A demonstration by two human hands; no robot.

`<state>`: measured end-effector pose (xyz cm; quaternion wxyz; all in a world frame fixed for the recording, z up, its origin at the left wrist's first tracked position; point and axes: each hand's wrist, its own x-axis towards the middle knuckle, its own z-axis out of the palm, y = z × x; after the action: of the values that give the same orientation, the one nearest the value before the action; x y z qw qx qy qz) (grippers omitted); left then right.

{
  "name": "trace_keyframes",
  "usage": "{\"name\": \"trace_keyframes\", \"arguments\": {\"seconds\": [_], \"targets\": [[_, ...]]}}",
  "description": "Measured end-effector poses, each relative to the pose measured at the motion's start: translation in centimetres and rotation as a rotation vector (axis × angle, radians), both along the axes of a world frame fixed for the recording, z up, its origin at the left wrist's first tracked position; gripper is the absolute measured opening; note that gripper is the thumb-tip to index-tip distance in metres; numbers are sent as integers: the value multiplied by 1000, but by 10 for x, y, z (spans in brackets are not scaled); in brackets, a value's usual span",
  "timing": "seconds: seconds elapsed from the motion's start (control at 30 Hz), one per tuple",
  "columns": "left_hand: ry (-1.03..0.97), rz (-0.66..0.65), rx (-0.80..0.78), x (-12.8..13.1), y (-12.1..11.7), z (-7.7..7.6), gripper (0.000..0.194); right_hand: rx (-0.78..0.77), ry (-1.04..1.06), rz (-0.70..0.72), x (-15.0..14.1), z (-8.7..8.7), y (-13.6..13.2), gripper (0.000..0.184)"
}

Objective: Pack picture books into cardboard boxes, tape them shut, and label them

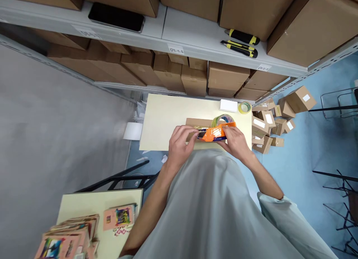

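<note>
An orange tape dispenser with a dark blue lower part is held over the near side of the pale table. A roll of tape is mounted in it. My right hand wraps the dispenser's right end, thumb below and fingers on top. At its dark cutting end, my left hand pinches with thumb and fingers at what looks like the tape's loose end; the exact grip is partly hidden. Behind and beneath the dispenser lies a brown cardboard box, mostly covered by the hands and dispenser.
On the table are a white box and another tape roll. The shelf above carries cartons, a phone and two utility knives. Small cartons pile up at right; pink packets lie lower left.
</note>
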<state>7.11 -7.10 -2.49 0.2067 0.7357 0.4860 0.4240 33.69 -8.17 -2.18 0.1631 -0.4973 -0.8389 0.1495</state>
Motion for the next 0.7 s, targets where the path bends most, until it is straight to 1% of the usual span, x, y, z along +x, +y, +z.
{"name": "trace_keyframes", "arguments": {"seconds": [0.17, 0.37, 0.53, 0.6, 0.7], "targets": [[39, -10, -9, -1, -3, -2, 12, 43, 1, 0, 2, 1, -5, 37], [32, -25, 49, -3, -7, -5, 9, 39, -16, -18, 3, 6, -10, 40], [47, 52, 55, -3, -15, -10, 16, 50, -11, -20, -1, 4, -16, 42], [40, 82, 84, -1, -18, -12, 13, 57, -23, -21, -1, 1, -19, 41], [25, 92, 135, 1, -22, -16, 8, 77, -57, -13, 0, -1, -24, 41]]}}
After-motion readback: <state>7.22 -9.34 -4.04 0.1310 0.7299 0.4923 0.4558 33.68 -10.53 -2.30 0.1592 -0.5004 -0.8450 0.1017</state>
